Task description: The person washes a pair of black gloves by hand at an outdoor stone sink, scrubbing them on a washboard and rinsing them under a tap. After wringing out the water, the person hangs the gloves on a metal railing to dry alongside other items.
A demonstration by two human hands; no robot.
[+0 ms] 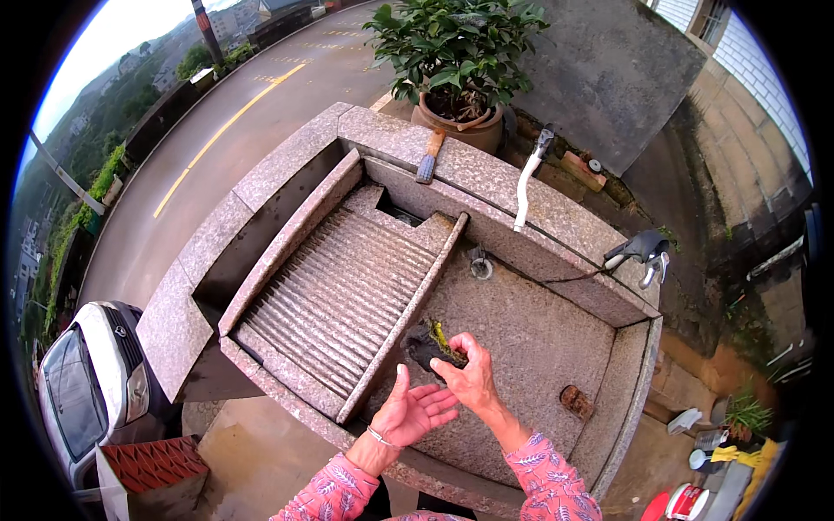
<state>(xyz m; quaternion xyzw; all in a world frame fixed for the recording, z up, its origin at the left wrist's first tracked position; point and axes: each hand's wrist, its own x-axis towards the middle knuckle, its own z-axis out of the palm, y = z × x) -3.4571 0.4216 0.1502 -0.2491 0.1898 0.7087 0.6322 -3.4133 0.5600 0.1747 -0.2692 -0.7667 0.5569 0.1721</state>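
Note:
Over a granite laundry sink (554,306), my right hand (468,371) pinches a dark, ragged scrubbing cloth or sponge (427,345) with a yellow-green edge. My left hand (417,413) is palm up just beside it, fingers spread, holding nothing. Left of both hands lies the ribbed stone washboard (339,286), divided from the basin by a raised stone strip. A round drain fitting (481,266) sits at the basin's far corner. In the basin's right part lies a short brown cylindrical object (576,402); I cannot tell what it is.
A scrubbing brush (430,156) rests on the far ledge. To its right are a white pipe tap (526,176) and a cloth-wrapped metal tap (642,254). A potted shrub (459,104) stands behind. A parked car (98,384) is at left; a red-and-white tub (687,501) is lower right.

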